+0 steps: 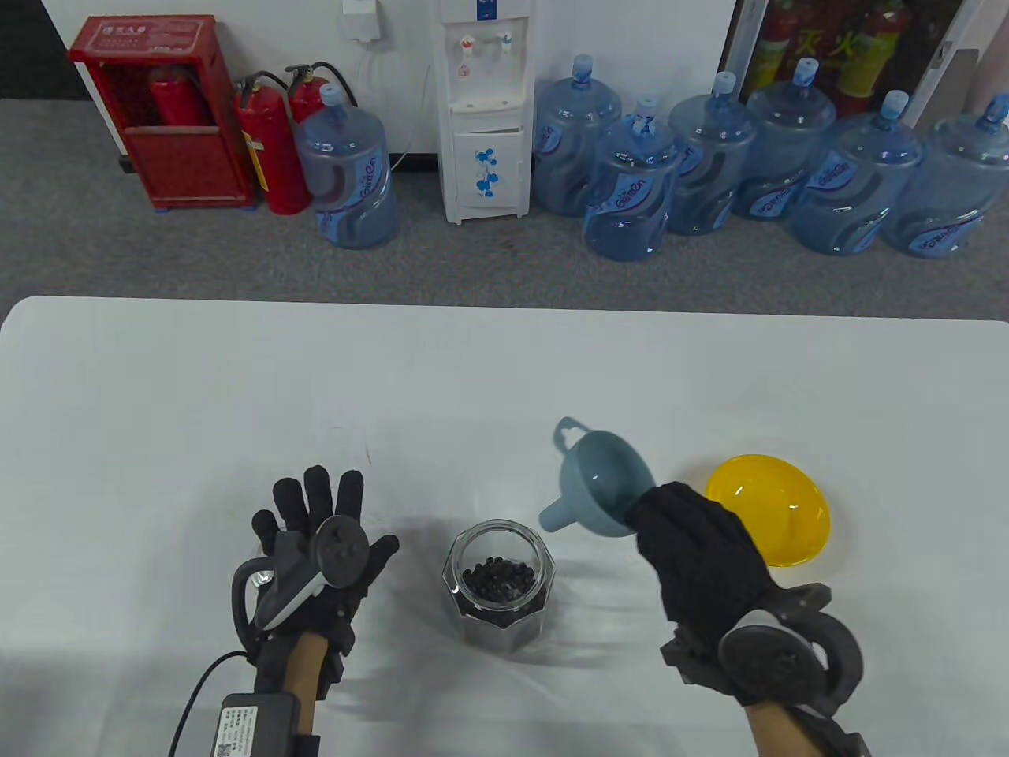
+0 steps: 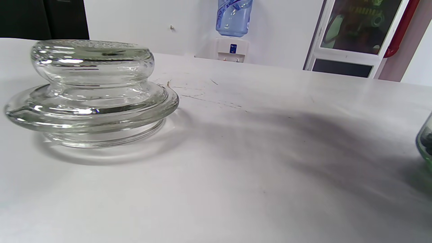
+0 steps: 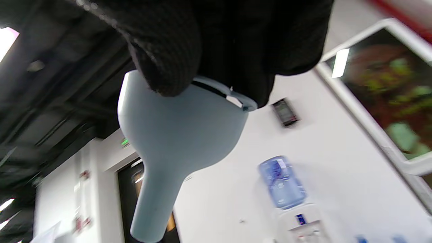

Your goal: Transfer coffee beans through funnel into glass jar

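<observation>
An open glass jar (image 1: 499, 584) with dark coffee beans (image 1: 500, 580) in its bottom stands at the table's front middle. My right hand (image 1: 694, 552) grips the rim of a light blue funnel (image 1: 601, 483) and holds it tilted in the air to the right of the jar, spout pointing down-left. In the right wrist view my fingers (image 3: 168, 50) pinch the funnel (image 3: 179, 138). My left hand (image 1: 323, 536) is spread flat, fingers open, left of the jar. The glass lid (image 2: 91, 91) lies on the table under that hand. The jar's edge (image 2: 426, 141) shows at the right.
An upturned yellow bowl (image 1: 776, 509) lies on the table (image 1: 236, 394) right of the funnel. Beyond the far edge stand water bottles (image 1: 631, 189), a dispenser (image 1: 485, 110) and fire extinguishers (image 1: 272, 150) on the floor.
</observation>
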